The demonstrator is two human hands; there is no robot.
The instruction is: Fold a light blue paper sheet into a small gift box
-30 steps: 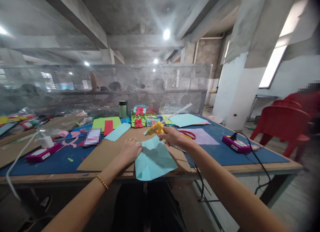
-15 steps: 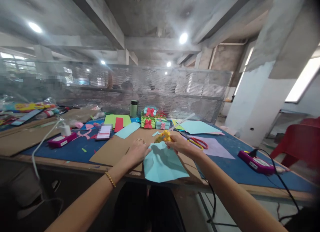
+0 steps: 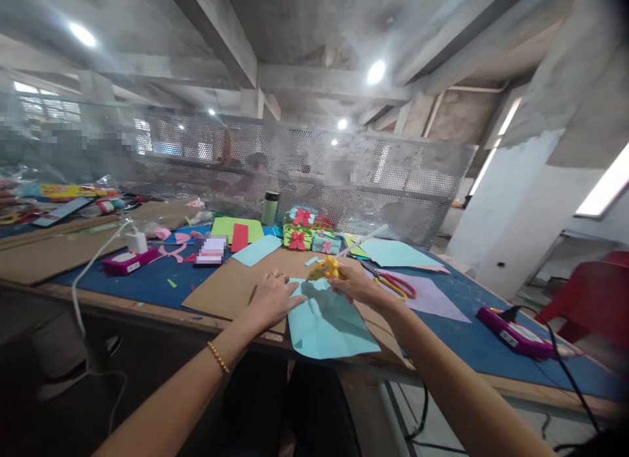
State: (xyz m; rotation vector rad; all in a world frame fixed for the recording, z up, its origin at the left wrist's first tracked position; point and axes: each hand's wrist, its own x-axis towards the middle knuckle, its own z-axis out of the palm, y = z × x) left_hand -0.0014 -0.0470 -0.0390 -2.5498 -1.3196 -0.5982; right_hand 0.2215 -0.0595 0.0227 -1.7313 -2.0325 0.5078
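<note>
A yellow hot glue gun [image 3: 324,269] is in my right hand [image 3: 354,281], its fingers wrapped round the grip. A long whitish glue stick [image 3: 364,239] juts from the gun's back. Its nozzle points left and down, over the far edge of a light blue paper sheet [image 3: 329,326]. My left hand [image 3: 275,298] lies with fingers spread at the sheet's left edge, partly on the brown cardboard [image 3: 216,299] beneath. Just right of my right hand rest scissors [image 3: 398,285] with red and yellow handles, on a lilac sheet [image 3: 437,298].
Small paper boxes with red bows [image 3: 297,239] stand at the back, beside a green flask [image 3: 270,208]. Purple power strips [image 3: 515,336] sit at both sides, with cables hanging over the table edge. A perforated metal screen [image 3: 304,162] rises behind.
My left thumb has spread out over the sheet's corner. The glue gun's nozzle stays near the sheet's far edge. The whole view has shifted slightly.
</note>
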